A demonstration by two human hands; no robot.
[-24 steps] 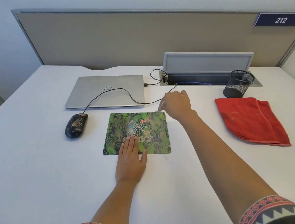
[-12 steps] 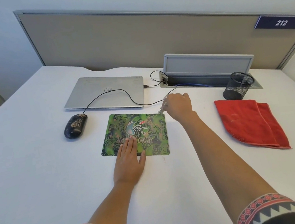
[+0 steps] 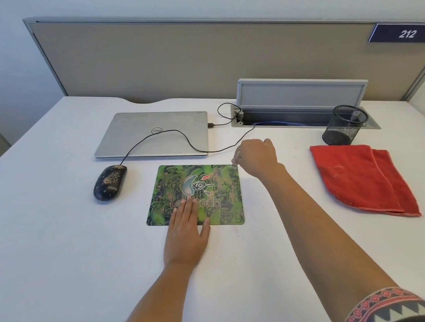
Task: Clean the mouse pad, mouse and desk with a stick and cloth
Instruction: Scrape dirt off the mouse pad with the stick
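On the white desk (image 3: 53, 237), left: black speckled mouse (image 3: 110, 182) | middle: your left hand (image 3: 186, 235), fingers flat, presses the green picture mouse pad (image 3: 209, 185) | your right hand (image 3: 256, 158) pinches a thin pale stick (image 3: 234, 161) at its far corner | right: red cloth (image 3: 358, 178).

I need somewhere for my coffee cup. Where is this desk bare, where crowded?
Bare: the desk stretch left of the mouse and laptop; the strip between the right hand holding the stick and the red cloth; the near edge beside the forearms. Crowded at the back: laptop, cable, cable box, pen cup.
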